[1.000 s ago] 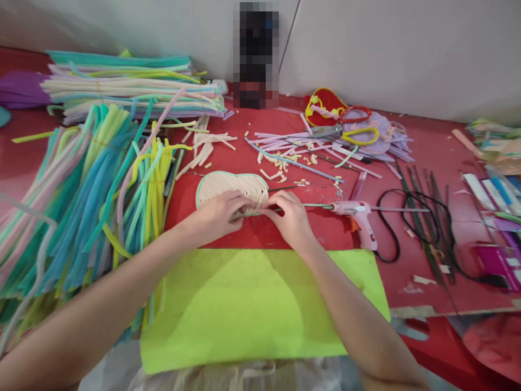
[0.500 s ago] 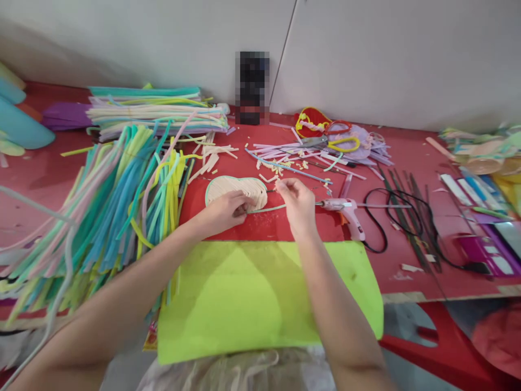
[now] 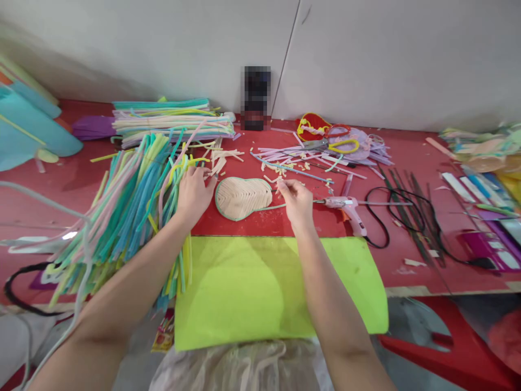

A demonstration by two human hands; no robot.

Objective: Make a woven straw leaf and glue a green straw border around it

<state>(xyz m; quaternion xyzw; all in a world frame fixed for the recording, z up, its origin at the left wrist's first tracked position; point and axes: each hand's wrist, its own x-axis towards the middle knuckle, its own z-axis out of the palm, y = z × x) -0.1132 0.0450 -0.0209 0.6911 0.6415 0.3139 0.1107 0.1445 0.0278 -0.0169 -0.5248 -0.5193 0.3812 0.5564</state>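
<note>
On the red tabletop lies a sole-shaped piece [image 3: 241, 196] made of cream fuzzy strips laid in a herringbone, edged with a green pipe cleaner [image 3: 271, 208] whose loose tail runs right, under my right hand. My right hand [image 3: 299, 201] is closed in a pinch just right of the piece; whatever its fingertips hold is too small to make out against the pale scraps. My left hand [image 3: 195, 191] is off the piece, fingers apart, beside a big bundle of coloured pipe cleaners [image 3: 138, 201] and close to loose cream strips [image 3: 222, 155].
A pink glue gun [image 3: 344, 205] with a black cord lies right of my right hand. Behind are scissors [image 3: 342, 145] among lilac strips. A lime-green sheet [image 3: 244, 293] covers the front edge. A pixelated dark object [image 3: 255, 100] leans on the wall.
My left hand has left the sole-shaped piece and moved left and away from me to the pipe cleaner bundle. My right hand keeps its pinch nearly in place. The view has shifted slightly.
</note>
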